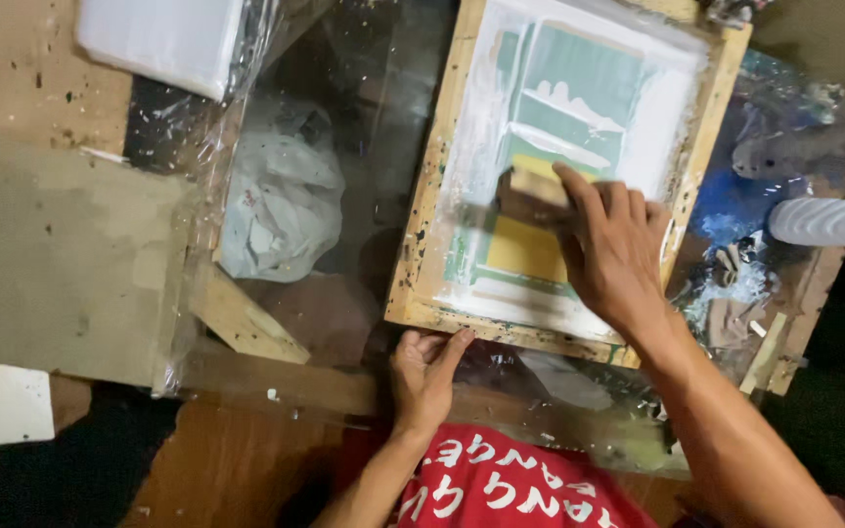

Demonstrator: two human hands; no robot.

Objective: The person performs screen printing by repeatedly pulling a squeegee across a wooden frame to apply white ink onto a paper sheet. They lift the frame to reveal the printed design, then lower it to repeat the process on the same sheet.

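Note:
A wooden screen-printing frame (422, 215) lies tilted on a glass-topped table, its mesh smeared with white ink over green and yellow areas. My right hand (613, 244) rests on the mesh and grips a wooden squeegee (532, 196) near the middle of the screen. My left hand (427, 372) presses on the frame's near edge, fingers spread over the wood.
A crumpled white plastic bag (281, 200) lies under the glass to the left. A white block (163, 39) sits at the top left. Blue-stained plastic sheeting (726, 210) and a white tube-like object (828, 222) lie to the right. Wooden beams (242, 318) cross below.

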